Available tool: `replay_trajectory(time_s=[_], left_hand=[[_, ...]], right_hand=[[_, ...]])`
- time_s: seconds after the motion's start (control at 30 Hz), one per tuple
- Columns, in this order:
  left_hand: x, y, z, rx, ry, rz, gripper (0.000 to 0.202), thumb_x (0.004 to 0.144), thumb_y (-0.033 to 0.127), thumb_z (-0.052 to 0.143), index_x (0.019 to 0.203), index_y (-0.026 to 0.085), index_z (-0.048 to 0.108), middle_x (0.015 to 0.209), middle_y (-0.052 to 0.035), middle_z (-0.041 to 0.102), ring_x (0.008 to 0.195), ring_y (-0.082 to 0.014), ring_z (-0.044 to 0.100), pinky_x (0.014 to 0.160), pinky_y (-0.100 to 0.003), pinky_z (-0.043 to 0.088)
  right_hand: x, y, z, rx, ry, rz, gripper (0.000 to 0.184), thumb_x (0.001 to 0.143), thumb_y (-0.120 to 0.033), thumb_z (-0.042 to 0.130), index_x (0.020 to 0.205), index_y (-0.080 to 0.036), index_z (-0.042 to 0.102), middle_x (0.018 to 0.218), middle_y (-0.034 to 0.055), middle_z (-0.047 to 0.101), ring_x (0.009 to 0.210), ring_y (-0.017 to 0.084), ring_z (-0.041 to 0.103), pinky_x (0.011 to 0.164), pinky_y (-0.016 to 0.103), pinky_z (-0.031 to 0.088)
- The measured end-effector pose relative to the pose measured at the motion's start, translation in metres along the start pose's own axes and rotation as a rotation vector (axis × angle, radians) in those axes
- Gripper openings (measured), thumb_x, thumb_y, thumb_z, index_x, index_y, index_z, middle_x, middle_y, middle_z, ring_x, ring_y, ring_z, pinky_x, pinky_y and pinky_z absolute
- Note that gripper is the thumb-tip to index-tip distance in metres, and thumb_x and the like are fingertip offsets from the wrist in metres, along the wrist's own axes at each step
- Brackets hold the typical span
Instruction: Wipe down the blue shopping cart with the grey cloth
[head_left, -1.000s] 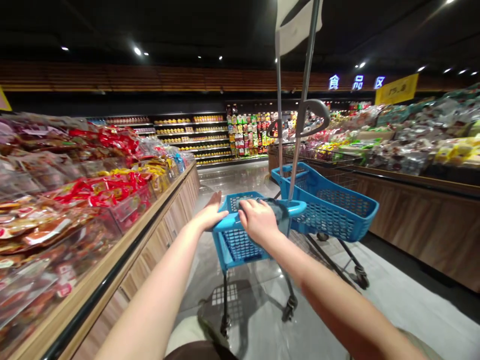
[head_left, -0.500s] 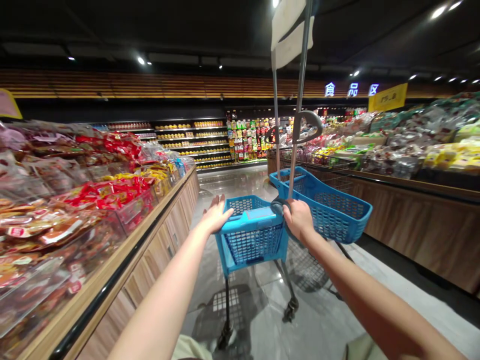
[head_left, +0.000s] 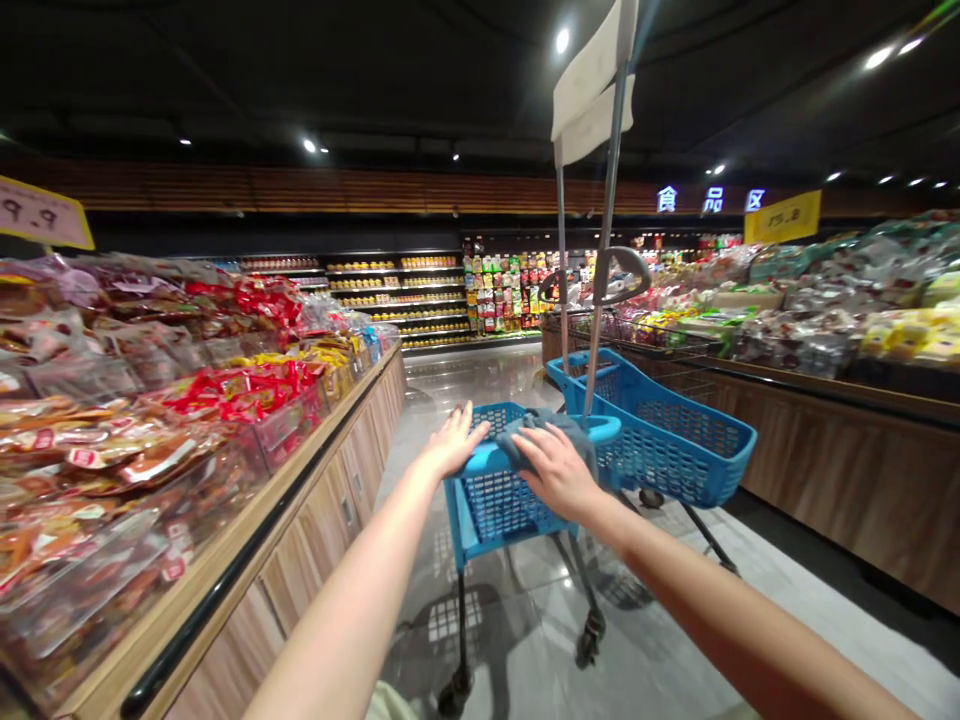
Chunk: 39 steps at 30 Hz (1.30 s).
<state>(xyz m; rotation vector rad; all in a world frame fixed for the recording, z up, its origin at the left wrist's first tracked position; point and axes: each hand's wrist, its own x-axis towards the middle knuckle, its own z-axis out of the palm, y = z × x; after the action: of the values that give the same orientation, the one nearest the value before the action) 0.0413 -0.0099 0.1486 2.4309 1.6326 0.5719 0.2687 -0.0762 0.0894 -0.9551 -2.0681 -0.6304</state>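
A blue shopping cart point(head_left: 495, 510) with a perforated basket stands right in front of me. On the left end of its handle lies my left hand point(head_left: 453, 442), fingers stretched forward and thumb across the bar. My right hand point(head_left: 556, 468) holds a grey-blue cloth point(head_left: 516, 440) pressed over the middle of the handle, with the fingers laid on top of it. Part of the cloth is hidden under that hand. Just beyond, to the right, is a second blue cart point(head_left: 675, 440).
Metal poles point(head_left: 600, 270) with white panels rise near the carts. A wooden counter point(head_left: 300, 560) heaped with packaged food runs along the left. Another stocked counter point(head_left: 832, 440) lines the right. Stocked shelves point(head_left: 420, 300) stand at the back, beyond the grey floor point(head_left: 480, 370).
My right hand has slid left along the handle with the cloth, from the right end to the middle. The view has shifted slightly; my left hand stays at the handle's left end.
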Motion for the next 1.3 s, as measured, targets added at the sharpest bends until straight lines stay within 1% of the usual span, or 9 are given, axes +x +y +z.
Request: replay_trajectory(time_s=[0.17,0.27,0.4,0.53,0.73,0.93,1.1,1.2,1.3], left_hand=[[0.001,0.010,0.001,0.045,0.011,-0.054,0.075,0.093,0.060,0.018,0.155,0.020,0.003,0.161,-0.0120,0.003,0.148,-0.0275,0.004,0.112,-0.063,0.015],[0.000,0.006,0.000,0.063,0.013,-0.057,0.078,0.092,0.060,0.022,0.155,0.019,0.001,0.161,-0.0125,0.003,0.148,-0.0274,0.003,0.113,-0.064,0.012],[-0.004,0.005,-0.001,0.069,0.003,-0.036,0.079,0.091,0.063,0.023,0.155,0.021,0.002,0.161,-0.0125,0.003,0.148,-0.0278,0.005,0.113,-0.062,0.017],[-0.004,0.018,0.002,0.080,-0.016,-0.029,0.080,0.091,0.066,0.018,0.155,0.021,0.003,0.161,-0.0121,0.002,0.148,-0.0292,0.008,0.112,-0.062,0.021],[-0.007,0.006,-0.002,0.063,-0.003,-0.078,0.079,0.092,0.065,0.015,0.155,0.019,0.005,0.161,-0.0115,0.005,0.148,-0.0276,0.007,0.112,-0.063,0.018],[-0.026,-0.057,-0.028,0.155,0.013,-0.062,0.076,0.092,0.060,0.024,0.155,0.019,0.012,0.161,-0.0101,0.010,0.148,-0.0255,0.012,0.115,-0.046,0.026],[-0.051,-0.092,-0.050,0.376,0.061,0.042,0.069,0.093,0.049,0.030,0.153,0.018,0.019,0.160,-0.0130,0.018,0.147,-0.0296,0.014,0.112,-0.060,0.022],[-0.063,-0.089,-0.062,0.531,0.149,-0.010,0.065,0.091,0.040,0.039,0.150,0.016,0.027,0.158,-0.0166,0.022,0.147,-0.0332,0.015,0.111,-0.067,0.012],[-0.066,-0.059,-0.069,0.599,0.254,-0.109,0.066,0.088,0.035,0.046,0.148,0.012,0.031,0.157,-0.0222,0.022,0.147,-0.0350,0.015,0.111,-0.069,0.006]], right_hand=[[-0.001,-0.009,0.016,-0.008,0.009,-0.106,0.050,0.087,-0.028,0.057,0.136,-0.023,0.048,0.140,0.0097,0.052,0.129,0.026,0.047,0.112,0.051,0.031],[-0.025,0.031,0.004,-0.046,0.026,-0.060,0.044,0.088,-0.022,0.053,0.132,-0.019,0.050,0.136,0.0115,0.056,0.125,0.025,0.050,0.109,0.048,0.035],[-0.045,0.095,-0.026,-0.095,0.075,0.207,0.032,0.091,-0.028,0.046,0.119,-0.014,0.054,0.115,0.0147,0.065,0.109,0.027,0.058,0.100,0.046,0.041],[-0.029,0.120,-0.042,-0.124,-0.135,0.387,0.027,0.093,-0.038,0.042,0.099,-0.019,0.060,0.093,0.0100,0.068,0.089,0.025,0.062,0.082,0.035,0.045],[-0.013,0.090,-0.034,-0.154,-0.083,0.473,0.029,0.093,-0.040,0.042,0.093,-0.017,0.060,0.083,0.0094,0.067,0.082,0.025,0.062,0.076,0.033,0.044],[-0.029,0.034,-0.052,-0.059,-0.051,0.232,0.027,0.093,-0.037,0.047,0.105,-0.016,0.059,0.096,0.0121,0.068,0.090,0.027,0.062,0.081,0.037,0.046],[-0.045,-0.008,-0.085,0.137,-0.058,0.012,0.032,0.087,-0.032,0.055,0.115,-0.017,0.055,0.108,0.0125,0.066,0.098,0.026,0.061,0.089,0.040,0.046],[-0.051,-0.021,-0.094,0.320,-0.073,-0.069,0.032,0.085,-0.032,0.053,0.114,-0.018,0.056,0.106,0.0110,0.066,0.097,0.025,0.060,0.088,0.039,0.047],[-0.049,-0.034,-0.088,0.482,0.037,0.117,0.025,0.088,-0.035,0.048,0.102,-0.019,0.061,0.093,0.0083,0.066,0.083,0.022,0.060,0.078,0.036,0.049]])
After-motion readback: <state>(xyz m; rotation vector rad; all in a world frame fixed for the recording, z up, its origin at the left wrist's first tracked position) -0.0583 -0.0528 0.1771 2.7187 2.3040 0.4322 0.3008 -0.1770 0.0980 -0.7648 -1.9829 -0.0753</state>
